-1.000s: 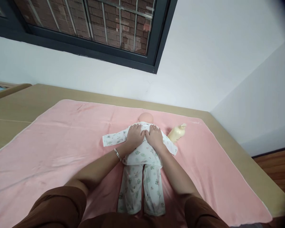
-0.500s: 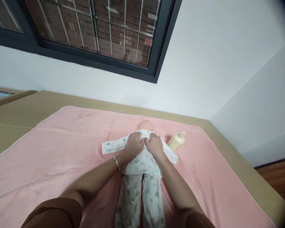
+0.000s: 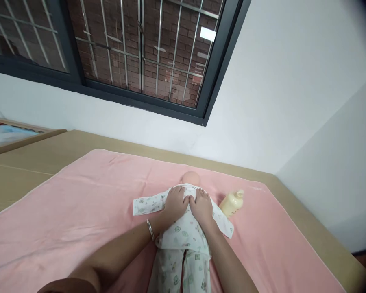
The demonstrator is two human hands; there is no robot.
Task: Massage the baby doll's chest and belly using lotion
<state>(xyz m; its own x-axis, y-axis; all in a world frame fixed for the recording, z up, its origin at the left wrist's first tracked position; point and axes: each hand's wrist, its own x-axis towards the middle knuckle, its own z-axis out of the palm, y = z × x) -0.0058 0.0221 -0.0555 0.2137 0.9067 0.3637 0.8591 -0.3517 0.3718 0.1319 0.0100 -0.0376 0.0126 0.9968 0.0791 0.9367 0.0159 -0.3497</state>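
A baby doll (image 3: 183,234) in white printed top and trousers lies stretched out, its bald head (image 3: 191,178) pointing away from me. Its face does not show. Flat on the upper part of its top rests my left hand (image 3: 176,202), fingers extended, with a bangle on the wrist. Beside it my right hand (image 3: 201,206) lies flat on the same area, the two thumbs close together. Both hands are open and grip nothing. A pale yellow pump bottle (image 3: 232,204) stands or leans just right of the doll, near its right-hand sleeve.
Under the doll spreads a pink blanket (image 3: 88,195) on a tan table top (image 3: 24,177). A white wall (image 3: 158,136) and a dark-framed barred window (image 3: 137,97) rise behind. At far left a wooden-edged box or bed (image 3: 27,140) holds blue and white cloth.
The camera view has tilted upward, so everything sits lower in the picture and more window shows. Both hands stay flat on the doll, with hardly any shift against it.
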